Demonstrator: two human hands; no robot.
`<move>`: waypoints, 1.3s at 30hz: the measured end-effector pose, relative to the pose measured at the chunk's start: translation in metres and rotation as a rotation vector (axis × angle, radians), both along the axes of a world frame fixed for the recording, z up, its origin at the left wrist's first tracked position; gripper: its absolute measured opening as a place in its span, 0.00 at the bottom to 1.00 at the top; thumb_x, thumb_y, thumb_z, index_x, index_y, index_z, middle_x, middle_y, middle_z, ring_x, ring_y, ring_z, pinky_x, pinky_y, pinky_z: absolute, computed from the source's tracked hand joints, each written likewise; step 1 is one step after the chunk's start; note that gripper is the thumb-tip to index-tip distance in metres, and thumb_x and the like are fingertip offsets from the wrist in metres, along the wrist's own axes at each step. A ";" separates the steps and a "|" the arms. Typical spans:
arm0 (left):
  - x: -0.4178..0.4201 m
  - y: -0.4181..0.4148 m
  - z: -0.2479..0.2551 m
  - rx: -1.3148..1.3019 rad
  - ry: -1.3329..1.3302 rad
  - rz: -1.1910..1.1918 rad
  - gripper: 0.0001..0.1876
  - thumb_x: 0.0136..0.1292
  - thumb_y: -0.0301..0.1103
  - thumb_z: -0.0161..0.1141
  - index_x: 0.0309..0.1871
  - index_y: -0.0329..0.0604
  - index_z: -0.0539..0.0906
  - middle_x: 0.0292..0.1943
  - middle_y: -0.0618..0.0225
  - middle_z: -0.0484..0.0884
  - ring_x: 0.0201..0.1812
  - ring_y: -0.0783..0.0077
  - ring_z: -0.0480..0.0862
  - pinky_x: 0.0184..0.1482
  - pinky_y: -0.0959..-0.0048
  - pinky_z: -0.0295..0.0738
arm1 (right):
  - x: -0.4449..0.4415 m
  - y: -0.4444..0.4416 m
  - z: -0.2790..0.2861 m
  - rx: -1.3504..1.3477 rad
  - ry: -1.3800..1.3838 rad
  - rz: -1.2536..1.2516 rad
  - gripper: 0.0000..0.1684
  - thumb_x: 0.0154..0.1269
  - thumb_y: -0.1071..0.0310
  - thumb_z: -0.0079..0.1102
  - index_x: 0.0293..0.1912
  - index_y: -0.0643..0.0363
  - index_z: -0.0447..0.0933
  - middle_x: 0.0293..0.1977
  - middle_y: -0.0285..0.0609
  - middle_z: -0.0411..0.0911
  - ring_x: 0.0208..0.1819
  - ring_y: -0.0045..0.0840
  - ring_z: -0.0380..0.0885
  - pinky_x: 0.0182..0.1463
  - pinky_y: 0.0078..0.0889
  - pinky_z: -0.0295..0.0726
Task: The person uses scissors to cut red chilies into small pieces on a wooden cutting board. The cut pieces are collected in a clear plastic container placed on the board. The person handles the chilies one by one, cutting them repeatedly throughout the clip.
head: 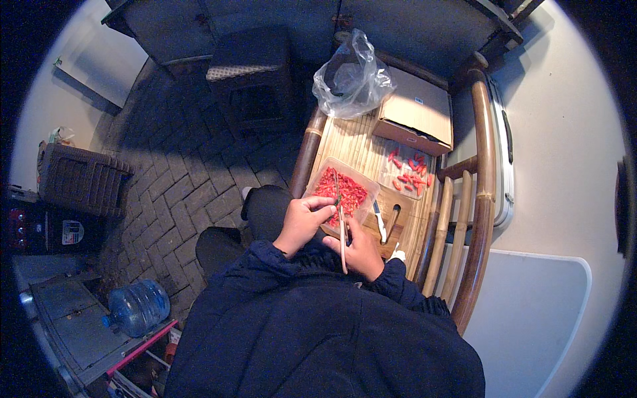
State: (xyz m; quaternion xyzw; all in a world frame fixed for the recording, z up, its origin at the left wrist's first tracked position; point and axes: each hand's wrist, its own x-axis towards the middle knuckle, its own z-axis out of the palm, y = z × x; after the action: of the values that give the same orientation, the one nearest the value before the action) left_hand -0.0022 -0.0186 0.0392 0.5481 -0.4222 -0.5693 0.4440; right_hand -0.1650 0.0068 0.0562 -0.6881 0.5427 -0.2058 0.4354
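My right hand (361, 251) grips a pair of scissors (343, 241) with pale handles, their blades pointing away from me over a clear plastic tub (374, 193). Small cut pieces of red chilli (354, 193) fill much of that tub. Close to the scissors, the thumb and fingertips of my left hand (304, 219) pinch something small and dark green, perhaps a chilli stem; the fingers partly hide it. Right of the tub, a knife (379, 224) with a white and dark blue body rests on a wooden cutting board (368, 230). Whole red chillies (415, 181) lie on clear plastic beyond the board.
A bamboo bench (343, 137) carries these things, plus a cardboard box (418, 109) and a clear plastic bag (351, 82). Its bamboo rail (481, 199) rises at right. Stacked dark stools (84, 176) and a blue water bottle (139, 308) stand left, around the paved floor (169, 199).
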 end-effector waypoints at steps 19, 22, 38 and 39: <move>0.000 -0.002 0.001 0.004 0.045 0.054 0.09 0.56 0.26 0.62 0.39 0.31 0.82 0.31 0.65 0.84 0.32 0.81 0.80 0.36 0.80 0.76 | 0.001 0.004 0.004 0.036 -0.012 0.032 0.39 0.50 0.39 0.63 0.50 0.59 0.65 0.32 0.54 0.77 0.35 0.47 0.78 0.38 0.43 0.74; 0.000 -0.001 0.000 -0.008 0.035 0.056 0.08 0.56 0.26 0.62 0.38 0.32 0.83 0.30 0.66 0.84 0.31 0.81 0.80 0.35 0.80 0.76 | 0.002 0.003 0.004 0.052 -0.005 0.032 0.39 0.50 0.39 0.62 0.50 0.59 0.65 0.32 0.54 0.77 0.36 0.47 0.78 0.38 0.43 0.74; 0.002 -0.002 -0.010 -0.033 -0.020 -0.022 0.13 0.55 0.27 0.61 0.44 0.33 0.82 0.35 0.62 0.84 0.36 0.77 0.81 0.41 0.78 0.75 | 0.001 0.009 -0.011 0.017 0.020 -0.081 0.32 0.53 0.41 0.60 0.47 0.56 0.70 0.26 0.54 0.77 0.31 0.48 0.78 0.34 0.44 0.75; 0.001 -0.002 -0.009 -0.024 -0.007 -0.017 0.13 0.55 0.27 0.61 0.44 0.33 0.82 0.35 0.62 0.84 0.36 0.78 0.81 0.41 0.78 0.76 | 0.002 0.009 -0.012 0.006 -0.001 -0.096 0.32 0.54 0.41 0.60 0.47 0.56 0.70 0.26 0.54 0.78 0.31 0.48 0.78 0.34 0.44 0.75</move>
State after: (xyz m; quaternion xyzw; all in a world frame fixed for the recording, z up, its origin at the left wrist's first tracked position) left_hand -0.0010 -0.0205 0.0303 0.5412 -0.4353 -0.5661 0.4440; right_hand -0.1635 0.0155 0.0437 -0.6599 0.5756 -0.2252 0.4272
